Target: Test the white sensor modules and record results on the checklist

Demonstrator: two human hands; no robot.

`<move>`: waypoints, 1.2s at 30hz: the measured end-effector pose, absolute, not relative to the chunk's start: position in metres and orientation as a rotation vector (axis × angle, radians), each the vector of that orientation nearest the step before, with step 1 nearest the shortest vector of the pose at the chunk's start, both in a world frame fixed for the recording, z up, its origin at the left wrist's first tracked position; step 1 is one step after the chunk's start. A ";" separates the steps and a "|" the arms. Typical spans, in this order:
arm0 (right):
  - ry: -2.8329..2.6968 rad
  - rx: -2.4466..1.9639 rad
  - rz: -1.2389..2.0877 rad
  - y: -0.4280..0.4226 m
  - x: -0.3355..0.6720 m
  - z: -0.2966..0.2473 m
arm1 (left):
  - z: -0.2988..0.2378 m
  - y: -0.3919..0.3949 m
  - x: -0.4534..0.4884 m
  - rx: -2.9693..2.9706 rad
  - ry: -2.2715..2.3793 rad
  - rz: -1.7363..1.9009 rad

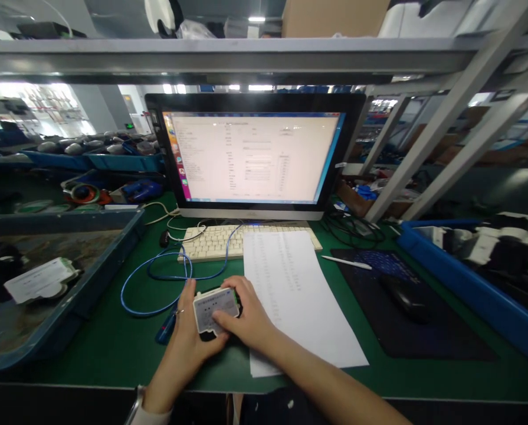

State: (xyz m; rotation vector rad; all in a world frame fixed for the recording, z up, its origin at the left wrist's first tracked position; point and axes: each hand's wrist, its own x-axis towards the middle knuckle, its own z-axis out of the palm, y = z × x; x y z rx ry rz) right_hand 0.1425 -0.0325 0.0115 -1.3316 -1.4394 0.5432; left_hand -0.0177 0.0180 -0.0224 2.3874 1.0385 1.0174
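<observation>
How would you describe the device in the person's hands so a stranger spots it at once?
Below the monitor and cream keyboard, look at the green table just left of the white paper. There the left hand and right hand hold a small pale device with a printed label. Unlike the white-labelled piece lying in the left tray, it is held.

Lane (353, 307) between paper (299, 307), mousepad (440, 336); pen (347, 262) across it; cable (202, 278) crowds left hand (187, 333).

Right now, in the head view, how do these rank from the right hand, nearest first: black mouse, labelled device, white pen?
1. Labelled device: held, touching the right hand.
2. White pen: to the right, beyond the paper.
3. Black mouse: farther right, on the dark pad.
</observation>
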 end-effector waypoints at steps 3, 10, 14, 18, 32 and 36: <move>-1.430 -1.357 0.540 -0.033 0.143 0.014 | -0.017 0.009 -0.010 2.397 1.102 1.139; -1.433 -1.385 0.530 -0.034 0.141 0.017 | -0.018 0.008 -0.004 2.382 1.130 1.218; -1.412 -1.375 0.539 -0.034 0.140 0.016 | -0.018 0.010 -0.004 2.381 1.117 1.232; -1.413 -1.355 0.528 -0.034 0.140 0.014 | -0.018 0.009 -0.004 2.377 1.101 1.248; -1.402 -1.353 0.524 -0.034 0.141 0.013 | -0.014 0.004 -0.003 2.361 1.123 1.225; -1.402 -1.357 0.525 -0.034 0.140 0.013 | -0.014 0.004 -0.003 2.363 1.116 1.221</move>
